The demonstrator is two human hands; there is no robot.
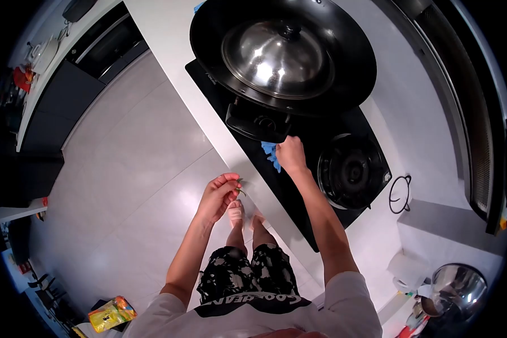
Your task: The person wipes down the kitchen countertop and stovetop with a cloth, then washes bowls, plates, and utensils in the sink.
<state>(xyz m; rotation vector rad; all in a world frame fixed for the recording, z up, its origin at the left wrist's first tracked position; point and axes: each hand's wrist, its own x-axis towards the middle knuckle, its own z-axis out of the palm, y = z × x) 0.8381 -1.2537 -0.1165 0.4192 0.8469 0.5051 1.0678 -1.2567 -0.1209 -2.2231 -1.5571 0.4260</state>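
Note:
My right hand [291, 155] is closed on a crumpled blue cloth [271, 156] at the black glass cooktop [265, 169], just below the front of a black electric wok [343, 79]. A domed steel lid [276, 62] with a black knob sits inside that wok. Over the counter's front edge, my left hand [218, 194] pinches a small, thin green scrap [241, 191], perhaps a bit of vegetable. The wok's control dial [265, 123] faces my right hand.
To the right of my right forearm is a gas burner [352, 170]. A black wire ring stand [400, 194] lies on the white counter beyond it. Steel bowls [459, 287] stand at lower right, and a range hood [450, 96] runs along the right side.

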